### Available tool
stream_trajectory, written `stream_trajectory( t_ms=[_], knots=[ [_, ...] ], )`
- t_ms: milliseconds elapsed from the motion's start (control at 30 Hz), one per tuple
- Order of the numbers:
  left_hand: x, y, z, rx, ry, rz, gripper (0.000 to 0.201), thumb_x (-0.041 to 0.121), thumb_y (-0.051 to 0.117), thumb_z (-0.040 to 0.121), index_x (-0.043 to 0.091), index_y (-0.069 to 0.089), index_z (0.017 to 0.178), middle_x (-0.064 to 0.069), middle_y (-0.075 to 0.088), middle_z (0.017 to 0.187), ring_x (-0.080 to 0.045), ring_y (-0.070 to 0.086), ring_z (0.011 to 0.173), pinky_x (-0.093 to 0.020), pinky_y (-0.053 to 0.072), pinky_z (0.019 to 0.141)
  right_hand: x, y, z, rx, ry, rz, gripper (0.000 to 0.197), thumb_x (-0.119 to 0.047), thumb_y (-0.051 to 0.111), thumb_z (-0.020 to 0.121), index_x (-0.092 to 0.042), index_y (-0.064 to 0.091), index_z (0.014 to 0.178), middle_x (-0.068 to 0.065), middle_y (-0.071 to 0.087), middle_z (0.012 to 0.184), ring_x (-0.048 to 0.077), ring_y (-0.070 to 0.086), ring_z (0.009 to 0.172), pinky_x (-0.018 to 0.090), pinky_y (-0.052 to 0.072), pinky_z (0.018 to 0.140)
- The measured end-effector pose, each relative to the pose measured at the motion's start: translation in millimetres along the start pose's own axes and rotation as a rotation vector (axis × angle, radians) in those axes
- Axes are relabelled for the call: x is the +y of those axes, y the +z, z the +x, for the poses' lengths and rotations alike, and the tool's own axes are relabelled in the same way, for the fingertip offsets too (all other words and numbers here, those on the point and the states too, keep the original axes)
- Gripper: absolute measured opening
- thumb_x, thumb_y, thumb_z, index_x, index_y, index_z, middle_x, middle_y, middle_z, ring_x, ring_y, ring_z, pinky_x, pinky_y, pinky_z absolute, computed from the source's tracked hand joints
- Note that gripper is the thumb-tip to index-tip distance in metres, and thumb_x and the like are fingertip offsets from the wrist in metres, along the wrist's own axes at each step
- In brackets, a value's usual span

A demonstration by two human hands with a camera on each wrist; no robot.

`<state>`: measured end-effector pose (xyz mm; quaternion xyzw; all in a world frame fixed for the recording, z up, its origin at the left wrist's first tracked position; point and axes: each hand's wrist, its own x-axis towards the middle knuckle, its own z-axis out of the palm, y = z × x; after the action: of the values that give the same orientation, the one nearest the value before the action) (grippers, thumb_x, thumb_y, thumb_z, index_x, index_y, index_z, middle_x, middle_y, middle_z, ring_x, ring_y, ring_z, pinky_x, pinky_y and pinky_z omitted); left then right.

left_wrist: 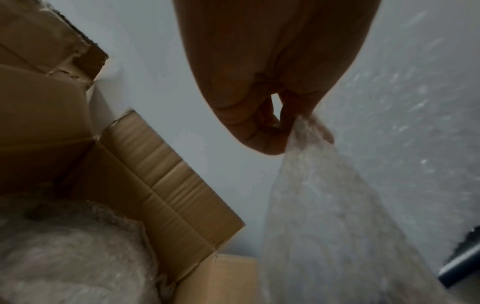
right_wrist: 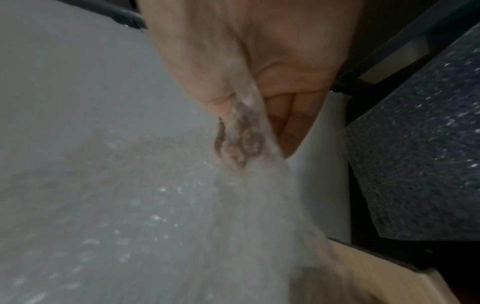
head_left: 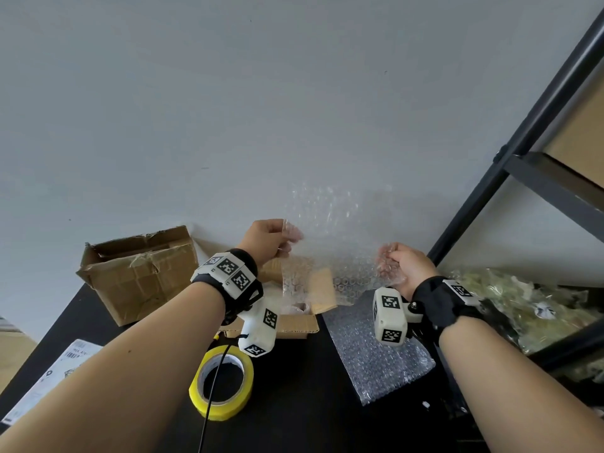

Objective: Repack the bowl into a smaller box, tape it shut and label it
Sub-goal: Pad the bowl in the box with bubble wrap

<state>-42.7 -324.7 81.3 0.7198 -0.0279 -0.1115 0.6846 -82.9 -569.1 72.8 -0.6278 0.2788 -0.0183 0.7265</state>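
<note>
A clear sheet of bubble wrap [head_left: 333,237] hangs spread in the air between both hands, above an open small cardboard box [head_left: 294,325]. My left hand [head_left: 277,237] pinches its left edge [left_wrist: 306,131]. My right hand [head_left: 392,259] grips its right edge [right_wrist: 246,127]. In the left wrist view a bundle wrapped in bubble wrap [left_wrist: 64,257] lies inside the small box [left_wrist: 166,185]; the bowl itself is hidden. A larger, worn cardboard box [head_left: 140,273] stands open at the left, against the wall. A roll of yellow tape [head_left: 222,382] lies on the black table in front.
Another bubble wrap sheet [head_left: 376,354] lies flat on the black table [head_left: 294,413] at the right. A printed paper sheet [head_left: 49,377] lies at the left edge. A black metal shelf [head_left: 523,152] with plastic packing material [head_left: 523,305] stands at the right.
</note>
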Motion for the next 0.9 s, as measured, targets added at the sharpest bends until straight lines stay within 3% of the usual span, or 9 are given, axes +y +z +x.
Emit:
stream_trajectory(
  t_ms=[100,200,267,333,433,533,667,767,900],
  knots=[
    [-3,-1,4,0.036,0.026,0.115,0.039,-0.011,0.043,0.091,0.011,0.064,0.066,0.001,0.063,0.067,-0.009,0.052,0.056,-0.012,0.047,0.046,2,0,1,0.022,0.012,-0.026,0.031,0.003,0.033,0.094,-0.004,0.058,0.077,0.015,0.061,0.073,0.019,0.060,0.048,0.025,0.049,0.045],
    [-5,-4,6,0.055,0.056,0.289,0.040,-0.012,0.038,0.086,0.009,0.070,0.076,0.001,0.061,0.073,-0.006,0.050,0.059,-0.006,0.039,0.047,0,-1,0,-0.010,0.024,-0.044,0.026,-0.015,0.039,0.094,-0.006,0.062,0.086,0.011,0.067,0.087,0.024,0.061,0.068,0.029,0.049,0.060],
    [-3,-5,6,0.060,0.046,0.326,0.040,-0.012,0.035,0.084,0.006,0.071,0.080,0.001,0.059,0.068,-0.003,0.047,0.051,-0.006,0.035,0.043,-3,-1,-1,-0.046,0.015,-0.108,0.021,-0.024,0.050,0.094,-0.010,0.065,0.095,0.007,0.066,0.093,0.020,0.060,0.071,0.027,0.047,0.058],
    [-3,-4,8,0.047,0.034,0.334,0.041,-0.011,0.034,0.082,0.010,0.067,0.069,-0.005,0.062,0.072,-0.007,0.054,0.060,-0.011,0.039,0.048,-4,1,-3,-0.053,-0.027,-0.185,0.010,-0.009,0.062,0.088,-0.012,0.066,0.097,0.006,0.066,0.093,0.015,0.061,0.072,0.024,0.048,0.057],
    [-7,-5,13,0.071,0.038,0.321,0.040,-0.007,0.036,0.080,0.018,0.063,0.064,-0.010,0.067,0.088,-0.021,0.058,0.085,-0.024,0.043,0.065,-3,4,-1,-0.065,-0.116,-0.226,0.034,0.019,0.052,0.082,-0.007,0.061,0.102,0.008,0.065,0.091,0.017,0.062,0.071,0.020,0.052,0.055],
    [-6,-4,14,0.064,0.066,0.275,0.036,-0.004,0.037,0.082,0.019,0.063,0.072,-0.003,0.067,0.089,-0.021,0.059,0.092,-0.030,0.045,0.084,-7,7,-4,-0.114,-0.199,-0.288,0.047,0.022,0.049,0.082,-0.007,0.057,0.118,0.010,0.068,0.089,0.020,0.063,0.071,0.027,0.052,0.063],
    [1,2,14,-0.084,0.040,0.397,0.020,0.019,0.055,0.090,0.015,0.067,0.106,-0.001,0.066,0.111,-0.017,0.058,0.107,-0.026,0.042,0.090,-17,17,-13,-0.254,-0.222,-0.282,0.052,0.019,0.052,0.084,-0.016,0.056,0.121,0.011,0.070,0.086,0.019,0.062,0.070,0.025,0.052,0.061],
    [3,9,12,-0.307,-0.001,0.648,0.051,0.038,0.071,0.081,0.016,0.057,0.125,0.002,0.061,0.119,-0.014,0.056,0.108,-0.029,0.040,0.099,-21,26,-17,-0.319,-0.226,-0.278,0.051,0.017,0.053,0.084,-0.018,0.057,0.121,0.011,0.070,0.084,0.019,0.062,0.071,0.024,0.053,0.063],
    [2,13,9,-0.379,-0.005,0.671,0.023,0.023,0.071,0.083,0.008,0.069,0.101,0.001,0.068,0.090,-0.016,0.065,0.091,-0.029,0.049,0.090,-23,33,-15,-0.274,-0.218,-0.224,0.036,0.003,0.061,0.086,-0.012,0.060,0.119,0.012,0.072,0.089,0.019,0.063,0.077,0.033,0.053,0.079]
  ],
)
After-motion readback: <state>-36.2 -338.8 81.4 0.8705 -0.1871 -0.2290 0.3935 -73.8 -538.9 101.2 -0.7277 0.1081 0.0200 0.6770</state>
